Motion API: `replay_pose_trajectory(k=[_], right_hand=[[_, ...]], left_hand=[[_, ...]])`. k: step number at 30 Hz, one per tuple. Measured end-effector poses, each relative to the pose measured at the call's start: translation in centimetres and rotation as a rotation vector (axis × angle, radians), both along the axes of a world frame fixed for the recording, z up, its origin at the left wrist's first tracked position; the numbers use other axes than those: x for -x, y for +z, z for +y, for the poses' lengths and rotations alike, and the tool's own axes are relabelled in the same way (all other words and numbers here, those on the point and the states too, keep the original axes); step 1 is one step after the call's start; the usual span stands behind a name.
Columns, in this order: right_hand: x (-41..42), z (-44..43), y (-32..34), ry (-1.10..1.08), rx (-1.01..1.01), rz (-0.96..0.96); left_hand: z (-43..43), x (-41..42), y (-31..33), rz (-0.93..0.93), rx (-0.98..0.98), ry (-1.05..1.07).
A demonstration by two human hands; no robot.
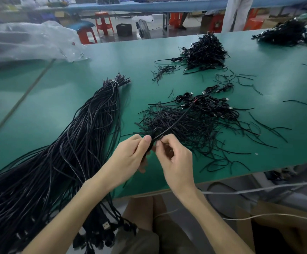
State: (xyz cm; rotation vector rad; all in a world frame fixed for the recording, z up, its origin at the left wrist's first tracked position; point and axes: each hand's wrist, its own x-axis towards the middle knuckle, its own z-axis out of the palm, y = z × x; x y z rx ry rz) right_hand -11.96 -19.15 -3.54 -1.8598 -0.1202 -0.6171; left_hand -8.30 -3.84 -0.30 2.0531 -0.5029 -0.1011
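1. Pinching comes first: your left hand [130,154] has its thumb [147,139] pressed down on the folded part of the black cable [176,119], with the other fingers curled behind it. This clamps the loops flat so they cannot spring open.
2. Your right hand [176,158] meets it just beside that thumb. Its thumb and forefinger are closed together on the same cable, and the remaining fingers are tucked in. Whether a thin tie also sits between those fingertips cannot be told.
3. The cable's free end runs up and away to the right, over the loose ties [204,129]. Most likely you hold it clear of the table so it can be wrapped without snagging.
4. The ties lie directly ahead of your hands, within easy reach of your right hand for binding.
5. Just beyond them lie the small coiled cables [209,105], which look finished, and a larger heap [204,52] sits farther back.
6. To your left, the long bundle [86,134] lies stretched along the green table [277,79]. It is banded near its far end, and its plugs [106,226] hang over the near edge, close to your left hand for drawing the next cable.
7. A clear plastic bag [21,39] lies at the far left corner.
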Motion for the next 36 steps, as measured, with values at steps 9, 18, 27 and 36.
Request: replay_pose_trajectory(k=[9,18,27,36], right_hand=[[0.2,-2.2,1.9,-0.007,0.472,-0.125],[1.4,-2.6,3.5,0.178,0.427,-0.111],[2.4,-1.9,3.6,0.198,0.185,-0.004],[1.8,-1.8,2.8,0.103,0.152,-0.048]], left_hand=[[2.0,0.9,2.2,0.191,0.374,-0.228],[1.7,1.0,1.2,-0.189,0.201,-0.176],[0.2,2.1,2.0,-0.409,-0.043,0.077],[-1.0,2.6,3.4,0.075,0.354,0.033]])
